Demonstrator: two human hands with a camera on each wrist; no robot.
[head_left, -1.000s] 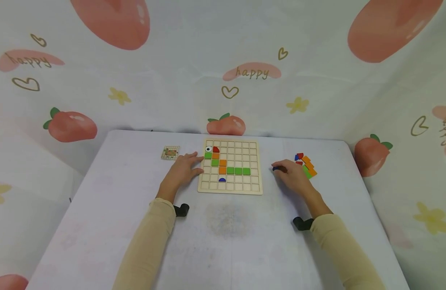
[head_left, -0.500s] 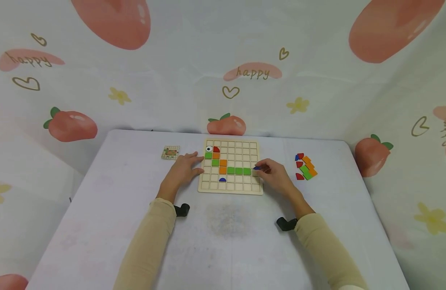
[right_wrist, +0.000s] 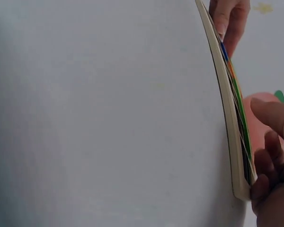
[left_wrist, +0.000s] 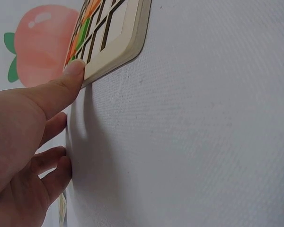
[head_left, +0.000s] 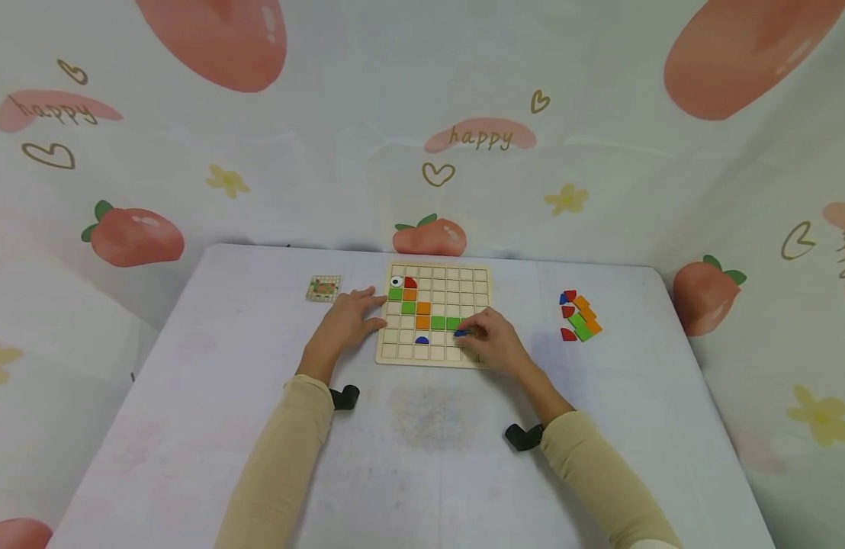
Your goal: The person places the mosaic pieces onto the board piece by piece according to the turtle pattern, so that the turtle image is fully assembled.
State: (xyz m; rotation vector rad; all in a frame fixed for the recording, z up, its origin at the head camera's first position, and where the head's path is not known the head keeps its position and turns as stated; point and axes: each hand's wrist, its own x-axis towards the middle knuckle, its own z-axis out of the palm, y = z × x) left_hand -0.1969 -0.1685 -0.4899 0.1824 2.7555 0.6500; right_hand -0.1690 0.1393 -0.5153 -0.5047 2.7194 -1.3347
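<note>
A square wooden grid board [head_left: 453, 282] lies on the table with coloured tiles set in its cells. My left hand [head_left: 345, 324] rests at its left edge; in the left wrist view the thumb [left_wrist: 68, 80] presses on the board's rim. Over the lower right cells, my right hand [head_left: 493, 339] pinches a small blue piece [head_left: 460, 333] between thumb and fingers, just below the row of green tiles [head_left: 445, 323]. A blue half-round piece [head_left: 421, 341] sits in a cell farther left. In the right wrist view the fingers of the right hand hide the pinched piece.
Loose red, orange, green and blue tiles [head_left: 580, 316] lie in a pile right of the board. A small patterned card [head_left: 322, 288] lies to its left. Behind the table [head_left: 429, 473] hangs a printed cloth [head_left: 326, 152].
My right hand has carried the blue piece leftward from beside the loose tiles to over the board's lower right cells. The left hand has stayed in place.
</note>
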